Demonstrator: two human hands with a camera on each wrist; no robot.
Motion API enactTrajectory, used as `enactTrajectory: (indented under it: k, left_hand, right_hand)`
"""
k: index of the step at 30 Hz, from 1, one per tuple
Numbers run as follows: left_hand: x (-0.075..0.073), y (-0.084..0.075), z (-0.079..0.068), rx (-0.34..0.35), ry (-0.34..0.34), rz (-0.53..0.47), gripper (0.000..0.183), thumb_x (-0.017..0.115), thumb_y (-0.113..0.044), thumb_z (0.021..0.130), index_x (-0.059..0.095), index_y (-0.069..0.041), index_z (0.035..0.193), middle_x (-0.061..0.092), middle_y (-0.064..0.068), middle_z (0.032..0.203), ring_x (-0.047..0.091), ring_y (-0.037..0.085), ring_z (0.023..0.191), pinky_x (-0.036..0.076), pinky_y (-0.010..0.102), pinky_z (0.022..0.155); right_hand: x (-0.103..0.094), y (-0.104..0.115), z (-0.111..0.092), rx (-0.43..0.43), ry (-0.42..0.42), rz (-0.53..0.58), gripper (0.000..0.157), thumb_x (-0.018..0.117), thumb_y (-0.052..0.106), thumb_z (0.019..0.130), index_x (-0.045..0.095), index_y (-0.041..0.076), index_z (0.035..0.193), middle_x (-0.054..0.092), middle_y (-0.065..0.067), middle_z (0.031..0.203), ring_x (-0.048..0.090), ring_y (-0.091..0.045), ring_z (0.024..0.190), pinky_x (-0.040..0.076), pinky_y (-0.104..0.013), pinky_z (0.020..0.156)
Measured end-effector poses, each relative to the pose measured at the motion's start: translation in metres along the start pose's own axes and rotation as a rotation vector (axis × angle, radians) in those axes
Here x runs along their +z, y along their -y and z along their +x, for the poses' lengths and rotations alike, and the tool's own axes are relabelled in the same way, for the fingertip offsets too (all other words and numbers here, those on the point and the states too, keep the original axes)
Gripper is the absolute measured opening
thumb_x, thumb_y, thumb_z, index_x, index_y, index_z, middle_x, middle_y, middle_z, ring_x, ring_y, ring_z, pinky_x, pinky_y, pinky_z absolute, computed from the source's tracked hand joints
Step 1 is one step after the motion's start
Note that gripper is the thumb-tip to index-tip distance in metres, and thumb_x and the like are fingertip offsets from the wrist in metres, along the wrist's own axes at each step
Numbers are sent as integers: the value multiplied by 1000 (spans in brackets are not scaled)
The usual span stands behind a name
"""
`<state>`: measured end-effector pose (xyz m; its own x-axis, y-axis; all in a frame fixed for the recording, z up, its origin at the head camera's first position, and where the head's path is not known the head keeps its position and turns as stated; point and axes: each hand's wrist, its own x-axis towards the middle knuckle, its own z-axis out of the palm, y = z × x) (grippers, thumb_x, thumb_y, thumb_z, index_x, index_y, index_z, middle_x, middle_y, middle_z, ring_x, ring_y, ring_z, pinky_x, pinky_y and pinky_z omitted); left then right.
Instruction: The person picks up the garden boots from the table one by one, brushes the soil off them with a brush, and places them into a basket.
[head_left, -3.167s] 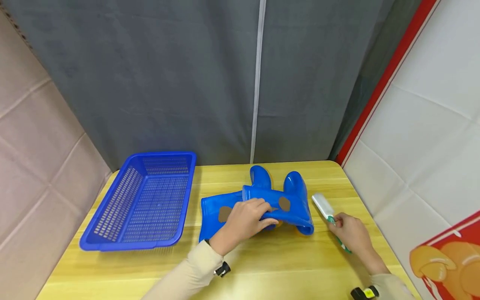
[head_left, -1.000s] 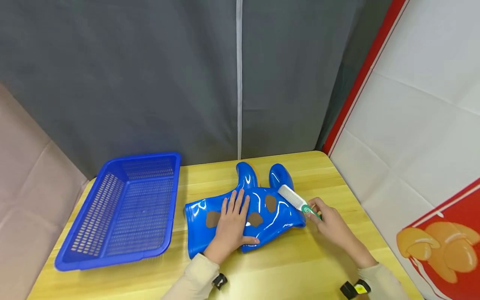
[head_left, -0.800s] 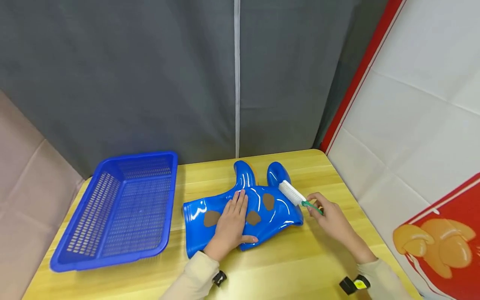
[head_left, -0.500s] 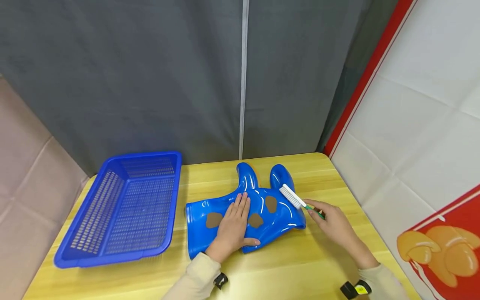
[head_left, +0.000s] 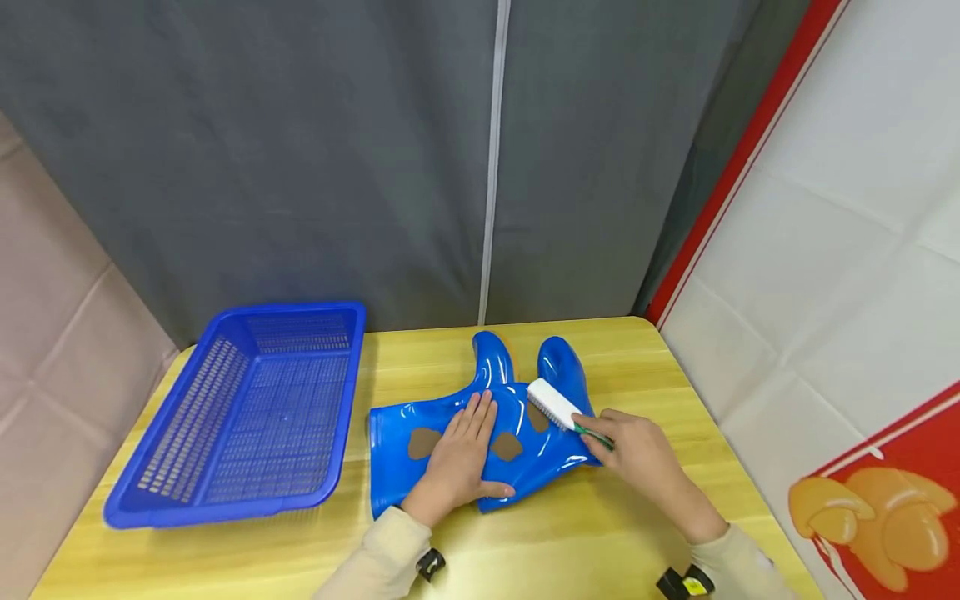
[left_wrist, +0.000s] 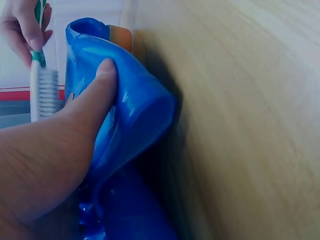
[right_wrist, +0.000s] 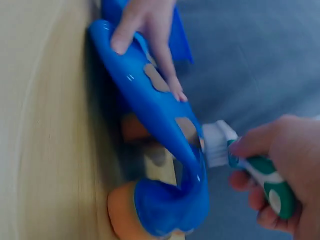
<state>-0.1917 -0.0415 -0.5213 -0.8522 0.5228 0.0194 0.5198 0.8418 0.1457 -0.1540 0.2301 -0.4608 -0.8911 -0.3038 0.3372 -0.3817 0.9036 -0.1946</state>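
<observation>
Two shiny blue rain boots lie overlapped on the table, toes toward the back. The upper boot point(head_left: 525, 425) bears brown patches, and another patch shows on the lower boot point(head_left: 393, 446). My left hand point(head_left: 457, 458) rests on the boots with its fingers straight, pressing the upper shaft. In my right hand point(head_left: 633, 450) I grip the green handle of a white-headed scrub brush point(head_left: 553, 403). Its bristles face down against the upper boot, over the patch nearest the ankle. The right wrist view shows the bristles point(right_wrist: 215, 145) at that boot and its orange sole point(right_wrist: 122, 212).
On the left of the wooden table point(head_left: 540, 550) stands a blue perforated plastic basket point(head_left: 348, 400) with nothing in it. A grey curtain point(head_left: 322, 167) hangs behind the table's back edge. White and red printed sheeting point(head_left: 825, 275) rises at the right side.
The brush has gone from the table's right side onto the upper boot, lately sliding left to a brown patch. My left hand has gone from gripping the boot to lying flat on it.
</observation>
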Motion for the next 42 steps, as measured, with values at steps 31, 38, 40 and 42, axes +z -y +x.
enactTrajectory:
  k: [31, 38, 40, 42]
  left_hand:
    - [5, 10, -4, 5, 39, -87, 129, 64, -81, 69, 8, -10, 160, 4, 6, 169, 4, 28, 158, 17, 47, 127]
    - [7, 9, -4, -2, 33, -73, 129, 62, -82, 68, 7, -10, 160, 3, 6, 170, 4, 28, 158, 17, 47, 127]
    - [7, 8, -2, 2, 30, -70, 129, 62, -83, 68, 7, -11, 160, 3, 5, 170, 4, 27, 158, 17, 46, 127]
    - [6, 8, 0, 3, 25, -63, 129, 62, -83, 68, 7, -11, 160, 3, 5, 170, 4, 27, 158, 16, 46, 127]
  right_hand:
    - [-11, 18, -10, 54, 57, 36, 35, 79, 17, 83, 74, 15, 118, 64, 7, 72, 33, 2, 53, 29, -16, 48]
    - [4, 24, 7, 9, 141, 5, 36, 76, 20, 87, 72, 15, 123, 63, 6, 69, 36, -1, 55, 31, -14, 50]
    - [8, 23, 4, -1, 155, -2, 36, 76, 19, 87, 72, 13, 122, 55, 7, 62, 34, -2, 54, 30, -15, 50]
    - [8, 22, 0, -7, 142, -6, 36, 77, 17, 86, 72, 12, 121, 51, 8, 59, 33, -2, 53, 29, -15, 49]
